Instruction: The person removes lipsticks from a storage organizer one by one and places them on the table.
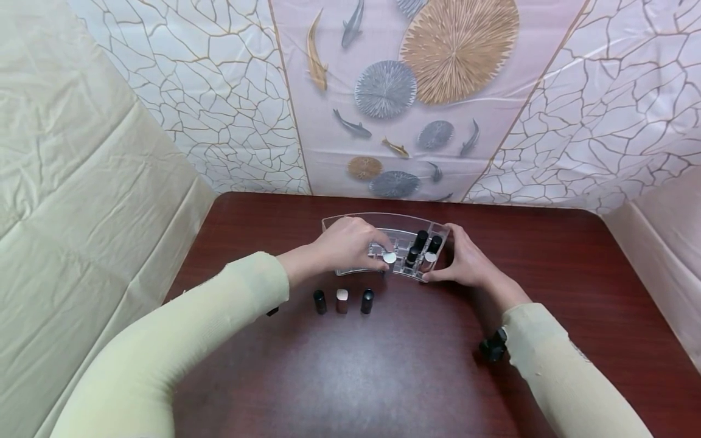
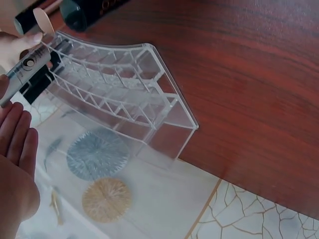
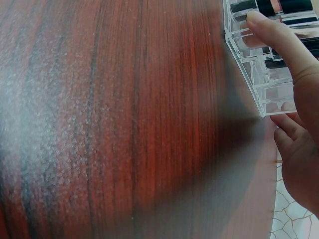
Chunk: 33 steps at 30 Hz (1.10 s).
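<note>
A clear, curved lipstick organizer stands toward the back of the table, with rows of small compartments. My left hand reaches over its middle and pinches a silver lipstick by thumb and fingers; its round pale top shows from above. My right hand grips the organizer's right end, thumb at the front and fingers behind. In that end stand several tubes, among them a tall black lipstick and a pale-topped one. The left-end compartments hold nothing.
In front of the organizer stand a black tube, a pale-capped brown tube and another black tube in a row. A small black object shows beside the left sleeve. Patterned cloth hangs behind the dark red table.
</note>
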### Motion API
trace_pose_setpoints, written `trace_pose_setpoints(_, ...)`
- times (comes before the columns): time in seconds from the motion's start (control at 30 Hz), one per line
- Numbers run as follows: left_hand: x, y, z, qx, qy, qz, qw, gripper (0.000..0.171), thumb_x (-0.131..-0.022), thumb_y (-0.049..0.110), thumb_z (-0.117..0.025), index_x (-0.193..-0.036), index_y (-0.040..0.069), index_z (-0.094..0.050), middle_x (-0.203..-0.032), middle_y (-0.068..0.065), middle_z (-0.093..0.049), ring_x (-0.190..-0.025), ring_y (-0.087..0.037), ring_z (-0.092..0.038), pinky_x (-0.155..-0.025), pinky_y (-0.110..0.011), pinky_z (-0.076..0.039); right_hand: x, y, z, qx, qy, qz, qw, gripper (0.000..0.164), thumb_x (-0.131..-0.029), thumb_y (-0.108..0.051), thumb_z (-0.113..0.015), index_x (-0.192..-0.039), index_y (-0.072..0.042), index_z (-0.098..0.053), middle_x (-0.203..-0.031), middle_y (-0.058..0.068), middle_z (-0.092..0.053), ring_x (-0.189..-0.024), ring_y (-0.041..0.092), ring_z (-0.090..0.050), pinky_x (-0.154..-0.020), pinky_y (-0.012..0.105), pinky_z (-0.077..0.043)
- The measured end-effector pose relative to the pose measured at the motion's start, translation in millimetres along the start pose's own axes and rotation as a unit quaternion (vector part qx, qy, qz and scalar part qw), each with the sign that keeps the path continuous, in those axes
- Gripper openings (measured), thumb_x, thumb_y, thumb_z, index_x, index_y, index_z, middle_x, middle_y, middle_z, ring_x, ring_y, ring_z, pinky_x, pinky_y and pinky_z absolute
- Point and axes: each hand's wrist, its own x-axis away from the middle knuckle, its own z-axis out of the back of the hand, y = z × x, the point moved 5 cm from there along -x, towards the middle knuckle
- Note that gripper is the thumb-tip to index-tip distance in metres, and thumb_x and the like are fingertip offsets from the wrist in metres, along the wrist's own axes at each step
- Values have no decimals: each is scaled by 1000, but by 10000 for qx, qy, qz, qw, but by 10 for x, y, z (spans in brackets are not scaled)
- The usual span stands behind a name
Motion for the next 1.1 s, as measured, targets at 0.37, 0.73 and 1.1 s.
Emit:
trace_pose_setpoints(0.37,58,146,-123,126,-173,-243,9995,29,-89,43,-86,-114,26,-83,-105,11,-81,-92,-12,-75,-82,-38,-59,5,-13,2,-38,0,18,10000,124,-64,-31,-106,-152,7,-28,-145,29,-47,-139,43,-51,-118,56,-34)
trace_pose_setpoints(0.73,92,247,-257,368,-450,-248,9980,28,-90,41,-87,-113,25,-83,-108,10,-81,-88,-12,-74,-77,-36,-59,7,-9,-1,-110,-41,-1,9999,124,-65,-32,-106,-152,8,-27,-147,30,-46,-140,44,-52,-119,56,-34)
trace_pose_setpoints(1.1,82,302,-342,362,-524,-208,9978,26,-89,41,-88,-109,26,-83,-104,12,-80,-87,-10,-72,-77,-36,-58,4,-5,3,-44,-36,-29,10000,124,-65,-33,-106,-153,7,-28,-146,29,-46,-140,43,-50,-118,56,-34)
